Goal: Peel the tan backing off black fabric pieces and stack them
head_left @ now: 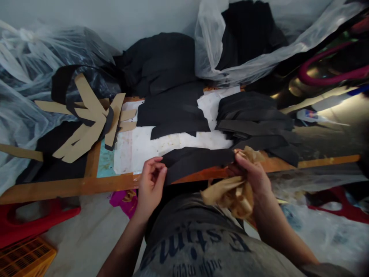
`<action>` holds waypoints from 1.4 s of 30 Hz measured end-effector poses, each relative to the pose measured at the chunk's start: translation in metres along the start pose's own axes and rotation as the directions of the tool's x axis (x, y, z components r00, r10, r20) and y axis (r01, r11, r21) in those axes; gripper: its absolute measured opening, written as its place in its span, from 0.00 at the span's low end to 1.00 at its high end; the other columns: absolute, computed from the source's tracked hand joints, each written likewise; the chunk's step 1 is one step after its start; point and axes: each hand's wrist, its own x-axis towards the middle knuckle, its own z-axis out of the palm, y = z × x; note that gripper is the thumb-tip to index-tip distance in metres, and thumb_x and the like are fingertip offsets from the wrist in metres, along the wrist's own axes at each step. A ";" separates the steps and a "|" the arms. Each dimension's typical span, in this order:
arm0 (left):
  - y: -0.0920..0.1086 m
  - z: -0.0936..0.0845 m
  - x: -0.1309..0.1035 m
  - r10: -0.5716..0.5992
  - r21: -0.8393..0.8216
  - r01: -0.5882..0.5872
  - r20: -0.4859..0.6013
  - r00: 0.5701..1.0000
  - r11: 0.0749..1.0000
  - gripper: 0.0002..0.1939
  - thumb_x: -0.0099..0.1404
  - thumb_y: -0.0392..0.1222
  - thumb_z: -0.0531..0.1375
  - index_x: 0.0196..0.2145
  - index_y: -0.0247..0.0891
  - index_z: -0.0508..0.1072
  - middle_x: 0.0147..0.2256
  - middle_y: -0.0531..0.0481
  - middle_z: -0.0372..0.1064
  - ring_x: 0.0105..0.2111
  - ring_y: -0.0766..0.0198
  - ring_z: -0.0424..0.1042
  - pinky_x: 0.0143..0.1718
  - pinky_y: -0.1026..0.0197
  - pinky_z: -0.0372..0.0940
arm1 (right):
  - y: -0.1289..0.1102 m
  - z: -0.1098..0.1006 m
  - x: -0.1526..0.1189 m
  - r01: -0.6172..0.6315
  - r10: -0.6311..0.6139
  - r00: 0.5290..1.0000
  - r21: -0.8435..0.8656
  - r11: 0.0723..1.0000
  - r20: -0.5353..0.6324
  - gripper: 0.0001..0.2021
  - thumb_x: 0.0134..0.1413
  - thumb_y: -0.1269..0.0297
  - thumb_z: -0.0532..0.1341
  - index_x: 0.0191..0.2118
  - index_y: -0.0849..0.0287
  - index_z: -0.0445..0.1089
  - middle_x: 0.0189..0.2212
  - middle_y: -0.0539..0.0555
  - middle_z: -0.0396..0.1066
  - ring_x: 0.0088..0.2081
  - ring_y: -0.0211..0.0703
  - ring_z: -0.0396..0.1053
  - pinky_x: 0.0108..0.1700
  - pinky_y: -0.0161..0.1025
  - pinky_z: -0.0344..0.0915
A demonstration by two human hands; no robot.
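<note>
Grey shirt with dark lettering (196,238): nearest the camera, close to the counter (57,188) and its brown front edge.
Thin black strip (198,161): between both hands, over the counter's front edge, just below the white sheet (164,148).
Left grip: left hand (150,186) nearly closed, thumb and fingertips pinching the strip's left end.
Right grip: right hand (255,173) closed on the right end, crumpled brown paper (239,198) bunched with it and hanging below.
Reason for hold: likely to keep the strip spread and steady; pinching only the ends leaves the middle exposed.
Long axis: left to right across the body, right end slightly farther out; narrower end points right.
Black pieces (175,111): layered beyond the strip, probably for easy reach.
Tan strips (89,134): loosely heaped, left side, pointing several ways.
</note>
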 end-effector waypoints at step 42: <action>-0.005 0.006 0.010 0.565 0.800 -0.319 -0.030 0.824 0.508 0.19 0.69 0.44 0.62 0.54 0.32 0.72 0.49 0.35 0.70 0.49 0.50 0.74 0.48 0.52 0.72 | 0.028 0.012 0.030 0.318 -0.434 0.866 -0.943 0.095 0.248 0.11 0.59 0.59 0.58 0.30 0.53 0.54 0.25 0.51 0.64 0.27 0.45 0.63 0.32 0.38 0.52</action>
